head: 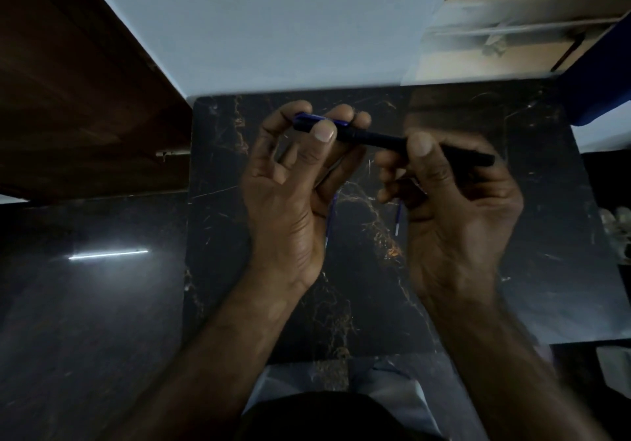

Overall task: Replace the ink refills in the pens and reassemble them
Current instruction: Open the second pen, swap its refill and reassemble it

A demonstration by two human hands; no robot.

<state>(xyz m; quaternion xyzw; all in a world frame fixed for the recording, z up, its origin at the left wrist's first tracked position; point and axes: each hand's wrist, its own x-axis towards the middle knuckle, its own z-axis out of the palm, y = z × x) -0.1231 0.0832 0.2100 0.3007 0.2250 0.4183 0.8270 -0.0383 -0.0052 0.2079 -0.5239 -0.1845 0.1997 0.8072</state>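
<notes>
A dark blue pen (372,138) is held level above the black marble table (546,235), between both hands. My left hand (293,194) pinches its blue clip end with thumb and fingertips. My right hand (454,208) grips the black barrel end, thumb on top; the barrel tip sticks out to the right. Two thin blue refills lie on the table under the hands: one refill (330,222) shows beside my left palm, the other refill (398,217) beside my right palm. Both are partly hidden.
A dark wooden cabinet (68,99) stands at the left. A pale wall (273,31) rises behind the table. The glossy dark floor (85,287) lies to the left of the table. A blue object (594,99) sits at the far right edge.
</notes>
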